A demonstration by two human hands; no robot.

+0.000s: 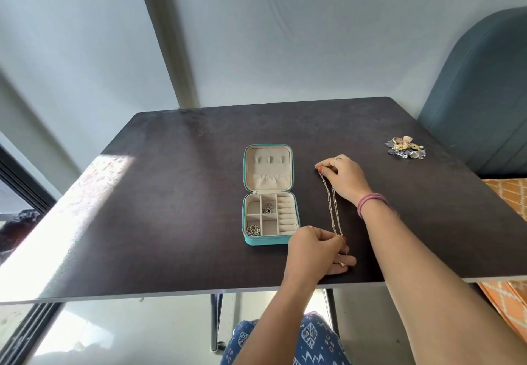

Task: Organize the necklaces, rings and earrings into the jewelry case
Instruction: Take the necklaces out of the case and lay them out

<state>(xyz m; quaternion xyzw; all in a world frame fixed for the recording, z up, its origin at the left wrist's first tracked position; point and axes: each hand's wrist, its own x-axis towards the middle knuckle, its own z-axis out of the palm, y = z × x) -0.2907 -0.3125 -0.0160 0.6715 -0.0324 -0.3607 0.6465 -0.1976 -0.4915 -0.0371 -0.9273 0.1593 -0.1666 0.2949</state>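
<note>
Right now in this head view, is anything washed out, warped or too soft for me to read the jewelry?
Head view: sunlight blows out the table's left edge; wide-angle lens bends the table edges and wall lines; the jewelry case is evenly lit; the necklace held between left hand and right hand reads as a thin chain; the jewelry pile is too small to sort.
</note>
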